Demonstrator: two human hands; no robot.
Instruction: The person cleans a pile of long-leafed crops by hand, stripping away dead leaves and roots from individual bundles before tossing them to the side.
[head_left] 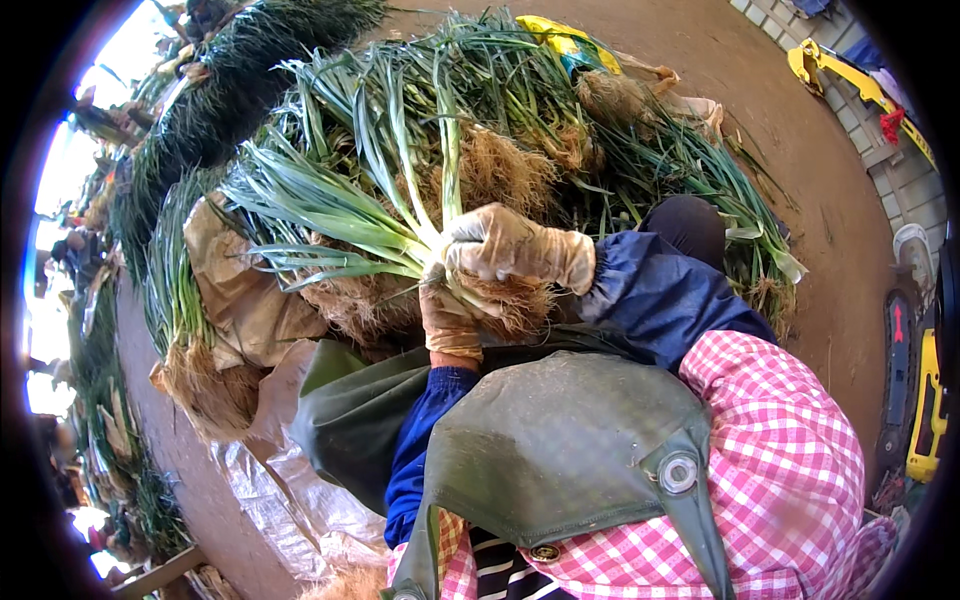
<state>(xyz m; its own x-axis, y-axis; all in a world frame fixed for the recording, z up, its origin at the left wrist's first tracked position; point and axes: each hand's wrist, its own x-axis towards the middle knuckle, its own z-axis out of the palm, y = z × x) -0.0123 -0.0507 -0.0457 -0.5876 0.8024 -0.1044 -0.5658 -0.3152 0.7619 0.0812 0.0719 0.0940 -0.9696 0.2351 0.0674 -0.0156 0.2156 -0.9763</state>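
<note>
Here we are at the big leek heap (500, 70), and the leek bunch (365, 225) is up over its near edge, roots toward the apron (560, 430). The gloved right hand (520, 248) has its fingers curled around the pale stems; the gloved left hand (450, 310), just below, has its fingers wrapped around the root end, partly hidden.

Containers now: on the heap's far edge sits a crumpled yellow bag (560, 38), contents hidden. Left of the heap, brown wrapping (225, 265) lies beside another bundle (185, 290), and nearer the apron there's clear plastic sheeting (265, 500), crinkled and shiny.

Underneath it all, brown floor (810, 210), stretching out right of the heap to a pale block wall (850, 120) where a yellow tool (845, 75) stands. Over beyond the heap's left side, more dark-green leeks (215, 110), piled long.
</note>
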